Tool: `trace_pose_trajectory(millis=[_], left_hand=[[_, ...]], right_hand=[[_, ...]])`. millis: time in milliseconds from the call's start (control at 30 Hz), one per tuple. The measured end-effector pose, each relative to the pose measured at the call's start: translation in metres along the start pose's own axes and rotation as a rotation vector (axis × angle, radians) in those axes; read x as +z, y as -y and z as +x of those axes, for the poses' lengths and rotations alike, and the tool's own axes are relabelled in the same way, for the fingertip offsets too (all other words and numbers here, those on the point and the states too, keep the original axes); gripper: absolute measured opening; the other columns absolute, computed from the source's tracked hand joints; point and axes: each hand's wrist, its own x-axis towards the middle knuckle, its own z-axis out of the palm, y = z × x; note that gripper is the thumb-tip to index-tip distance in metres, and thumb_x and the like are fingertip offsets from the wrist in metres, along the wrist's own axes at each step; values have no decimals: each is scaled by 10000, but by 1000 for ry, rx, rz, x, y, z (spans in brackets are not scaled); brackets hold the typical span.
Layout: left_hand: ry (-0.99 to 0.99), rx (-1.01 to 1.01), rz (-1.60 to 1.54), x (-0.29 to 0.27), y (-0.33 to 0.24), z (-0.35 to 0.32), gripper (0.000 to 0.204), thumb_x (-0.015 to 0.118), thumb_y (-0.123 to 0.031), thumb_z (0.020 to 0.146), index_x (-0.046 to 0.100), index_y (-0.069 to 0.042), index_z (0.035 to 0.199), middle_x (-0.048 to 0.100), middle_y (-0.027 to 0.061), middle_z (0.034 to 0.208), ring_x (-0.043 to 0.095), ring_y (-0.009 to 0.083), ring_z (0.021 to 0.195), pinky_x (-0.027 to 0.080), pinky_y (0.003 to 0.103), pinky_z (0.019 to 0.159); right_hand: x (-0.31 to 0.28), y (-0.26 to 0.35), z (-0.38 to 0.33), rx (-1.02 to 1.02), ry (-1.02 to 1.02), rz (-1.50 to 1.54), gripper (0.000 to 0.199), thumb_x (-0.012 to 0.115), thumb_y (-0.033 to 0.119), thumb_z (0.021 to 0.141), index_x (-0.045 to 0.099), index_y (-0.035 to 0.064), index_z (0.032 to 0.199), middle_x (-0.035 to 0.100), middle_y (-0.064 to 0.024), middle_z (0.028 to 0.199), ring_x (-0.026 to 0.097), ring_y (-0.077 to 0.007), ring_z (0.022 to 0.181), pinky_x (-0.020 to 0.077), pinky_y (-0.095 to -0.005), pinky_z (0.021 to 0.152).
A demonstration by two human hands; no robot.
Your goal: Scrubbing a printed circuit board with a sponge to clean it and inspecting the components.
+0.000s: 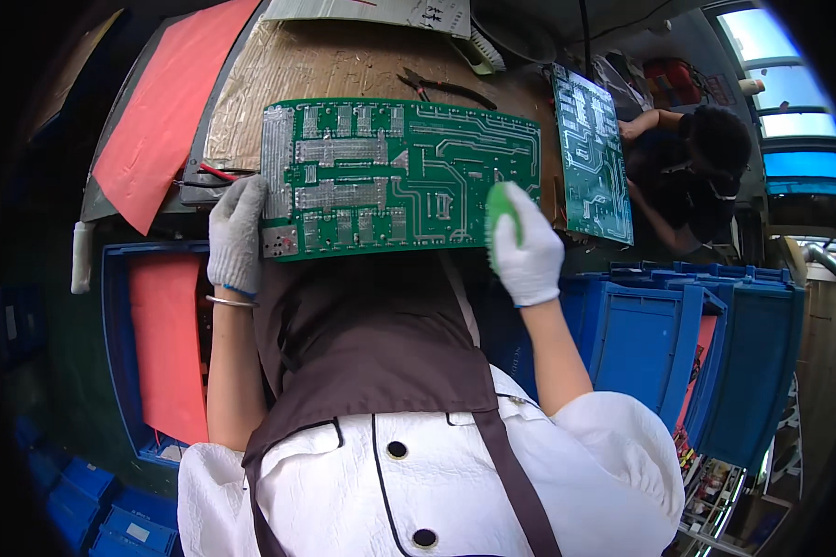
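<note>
In the head view, we take the large green circuit board (399, 176) as our landmark; it lies solder side up on a brown cardboard-covered bench (344, 65), just ahead of the person's dark apron (381, 334). The left hand (237, 232), in a grey knit glove, grips the board's left edge, fingers curled around it. The right hand (527, 246), in a white glove, rests at the board's lower right corner, its fingers closed around a small green object (500, 209); we cannot tell what kind of tool it is. Beyond the board's far edge lie a pair of pliers (441, 88). To the board's right a second green circuit board (593, 153) is held by another person (687, 176). Left of the board a red sheet (172, 102) slopes across the bench, and below it sits a blue crate (113, 353). More blue crates (687, 343) stand right of the board's near edge.
</note>
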Motion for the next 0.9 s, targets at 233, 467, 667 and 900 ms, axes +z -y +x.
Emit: trace_pose_trajectory(millis=[233,467,667,900], left_hand=[[100,4,-47,9,-1,12,326,663,-237,997,697,34,1174,708,34,1045,626,103,917,511,263,843],[217,-72,-87,-7,-3,16,283,585,-237,1025,678,14,1120,698,42,1010,634,106,886,515,275,821],[26,45,168,3,6,11,273,596,-250,1036,691,2,1075,655,-24,932,555,55,821,471,233,747],[-68,111,221,20,9,8,271,630,-257,1036,711,0,1069,645,-48,895,527,36,805,453,220,724]], right_hand=[[61,121,-6,-393,117,79,367,663,108,867,667,104,1234,637,-74,774,656,-246,597,517,-384,502],[34,63,-2,-283,27,116,444,680,71,838,641,102,1279,686,-110,856,646,-269,602,544,-379,531],[-27,-52,9,337,-194,121,359,590,64,926,664,28,1276,707,-191,1217,709,-327,1091,557,-389,948],[60,31,144,-43,113,126,318,589,237,922,678,171,1220,730,-189,963,709,-393,852,568,-498,796]])
